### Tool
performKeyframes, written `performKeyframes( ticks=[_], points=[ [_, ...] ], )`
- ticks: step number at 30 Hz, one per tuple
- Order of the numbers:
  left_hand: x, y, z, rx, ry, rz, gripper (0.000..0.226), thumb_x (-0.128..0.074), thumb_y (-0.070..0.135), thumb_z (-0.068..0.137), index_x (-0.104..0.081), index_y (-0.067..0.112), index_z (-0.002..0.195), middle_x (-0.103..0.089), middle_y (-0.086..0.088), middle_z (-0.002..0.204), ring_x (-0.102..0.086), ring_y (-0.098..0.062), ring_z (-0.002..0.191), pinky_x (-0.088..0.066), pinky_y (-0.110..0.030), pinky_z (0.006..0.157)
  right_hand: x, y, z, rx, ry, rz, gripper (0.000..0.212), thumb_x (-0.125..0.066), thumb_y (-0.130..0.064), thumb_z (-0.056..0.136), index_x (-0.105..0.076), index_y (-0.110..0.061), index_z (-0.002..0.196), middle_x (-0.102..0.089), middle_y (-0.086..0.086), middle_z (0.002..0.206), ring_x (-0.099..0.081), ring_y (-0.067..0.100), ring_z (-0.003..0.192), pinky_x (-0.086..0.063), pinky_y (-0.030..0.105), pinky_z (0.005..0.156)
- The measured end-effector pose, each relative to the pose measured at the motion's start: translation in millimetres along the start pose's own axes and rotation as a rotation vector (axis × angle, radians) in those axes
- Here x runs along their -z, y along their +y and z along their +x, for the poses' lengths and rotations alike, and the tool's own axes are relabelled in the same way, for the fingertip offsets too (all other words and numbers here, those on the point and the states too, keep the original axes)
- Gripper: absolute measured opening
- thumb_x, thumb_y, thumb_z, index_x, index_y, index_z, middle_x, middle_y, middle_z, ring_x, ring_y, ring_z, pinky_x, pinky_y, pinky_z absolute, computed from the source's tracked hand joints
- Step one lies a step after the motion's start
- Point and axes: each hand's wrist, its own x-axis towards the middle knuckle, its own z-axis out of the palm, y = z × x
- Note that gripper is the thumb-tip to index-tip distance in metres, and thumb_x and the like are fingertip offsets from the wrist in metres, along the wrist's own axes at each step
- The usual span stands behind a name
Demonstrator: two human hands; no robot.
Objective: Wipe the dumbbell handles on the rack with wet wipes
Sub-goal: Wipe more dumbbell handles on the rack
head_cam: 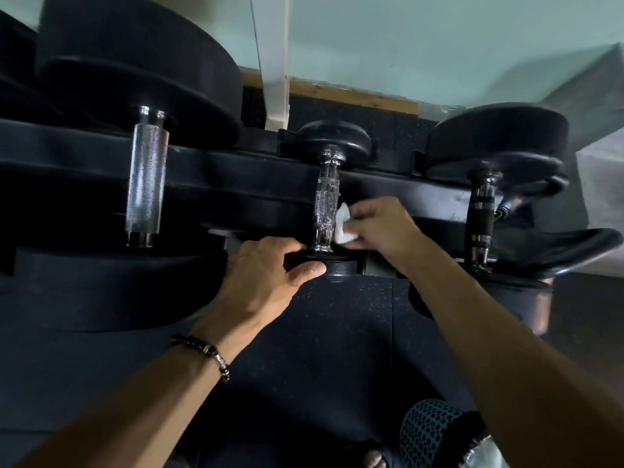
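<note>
Head view: speckled rubber floor (337, 332), pale-green wall (422, 45)

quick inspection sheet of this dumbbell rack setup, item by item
surface: black rack holding three dumbbells side by side over dark speckled floor mats.
job's things: small middle dumbbell, knurled chrome handle; white wet wipe pressed against its right side.
clutter: nothing seen.
grips: right hand pinches the wipe; left hand grips the near end plate of that dumbbell.
cables: nothing seen.
surroundings: large dumbbell with chrome handle to the left, dumbbell with a dark banded handle to the right; pale green wall behind; beaded bracelet on the left wrist.
</note>
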Motion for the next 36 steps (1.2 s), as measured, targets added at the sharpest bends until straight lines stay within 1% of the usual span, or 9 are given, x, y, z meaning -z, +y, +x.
performKeyframes(
  ticks=[4, 8, 12, 16, 19, 23, 27, 33, 36],
  points=[
    [-2, -1, 1, 0.004, -0.006, -0.034, 0.081, -0.048, 0.083, 0.065, -0.068, 0.027, 0.119, -0.071, 0.006, 0.111, -0.07, -0.02, 0.092, -0.051, -0.039, 0.095, -16, -9, 17, 0.012, 0.183, 0.21, 0.021, -0.068, 0.004, 0.084, -0.073, -0.015, 0.078, -0.074, 0.005, 0.082, -0.072, 0.017, 0.08, -0.061, 0.03, 0.072],
    [2, 2, 0, 0.035, -0.024, 0.029, 0.071, -0.053, 0.076, 0.072, -0.067, 0.027, 0.122, -0.069, 0.007, 0.116, -0.059, -0.019, 0.113, -0.045, -0.04, 0.101, -16, 11, -7, -0.023, 0.105, -0.09, 0.018, -0.069, -0.003, 0.085, -0.074, -0.019, 0.077, -0.074, 0.011, 0.08, -0.066, 0.016, 0.072, -0.057, 0.031, 0.068],
    [8, 3, 1, 0.027, -0.04, 0.017, 0.059, -0.066, 0.067, 0.075, -0.067, 0.028, 0.12, -0.072, 0.004, 0.108, -0.063, -0.017, 0.106, -0.051, -0.041, 0.094, 1, -12, -24, 0.103, 0.098, -0.165, 0.011, -0.073, -0.007, 0.084, -0.075, -0.017, 0.084, -0.074, 0.001, 0.081, -0.071, 0.009, 0.076, -0.057, 0.017, 0.066],
    [26, 18, 3, -0.05, -0.043, -0.338, 0.043, -0.064, 0.027, 0.094, -0.052, 0.044, 0.132, -0.067, 0.015, 0.116, -0.058, 0.003, 0.113, -0.048, -0.025, 0.101, -7, -27, -44, 0.297, 0.22, -0.316, 0.013, -0.079, -0.013, 0.079, -0.069, -0.022, 0.08, -0.07, -0.009, 0.074, -0.063, -0.001, 0.066, -0.046, 0.007, 0.06],
    [33, 27, 11, -0.192, -0.151, -0.532, 0.052, -0.059, 0.005, 0.095, -0.052, 0.042, 0.131, -0.068, 0.015, 0.116, -0.063, -0.002, 0.11, -0.051, -0.017, 0.093, -13, -32, -53, 0.3, 0.189, -0.217, 0.01, -0.075, -0.008, 0.082, -0.07, -0.017, 0.083, -0.072, -0.006, 0.078, -0.068, 0.002, 0.071, -0.052, 0.013, 0.066],
    [35, 20, 27, -0.201, -0.014, -0.498, 0.016, -0.071, 0.014, 0.089, -0.072, 0.016, 0.105, -0.073, 0.0, 0.088, -0.07, -0.017, 0.083, -0.059, -0.04, 0.079, -20, -27, -60, 0.192, 0.152, 0.079, 0.01, -0.067, -0.01, 0.091, -0.071, -0.014, 0.099, -0.075, 0.001, 0.089, -0.073, 0.013, 0.083, -0.058, 0.024, 0.078],
    [34, 15, 51, 0.072, 0.152, -0.471, 0.049, -0.084, 0.023, 0.075, -0.054, 0.02, 0.113, -0.068, 0.0, 0.092, -0.069, -0.015, 0.083, -0.058, -0.037, 0.079, -35, 8, -70, 0.068, 0.258, -0.29, 0.021, -0.068, -0.033, 0.089, -0.074, -0.02, 0.104, -0.073, -0.005, 0.097, -0.064, 0.004, 0.085, -0.039, 0.001, 0.066],
    [24, 40, 99, -0.124, 0.324, -0.248, 0.022, -0.076, 0.03, 0.079, -0.074, 0.01, 0.073, -0.069, -0.003, 0.066, -0.063, -0.017, 0.063, -0.05, -0.039, 0.069, -35, 16, -68, 0.069, 0.193, -0.349, 0.026, -0.069, -0.045, 0.086, -0.072, -0.028, 0.106, -0.065, -0.014, 0.094, -0.057, -0.002, 0.08, -0.037, 0.005, 0.061],
    [17, 30, 97, -0.038, 0.25, -0.235, 0.021, -0.074, 0.033, 0.083, -0.075, 0.014, 0.075, -0.065, 0.005, 0.06, -0.058, -0.004, 0.056, -0.044, -0.016, 0.056, -29, 20, -67, 0.074, 0.158, -0.29, 0.021, -0.071, -0.046, 0.085, -0.071, -0.031, 0.1, -0.066, -0.018, 0.088, -0.059, -0.01, 0.079, -0.041, 0.002, 0.06]
  ],
)
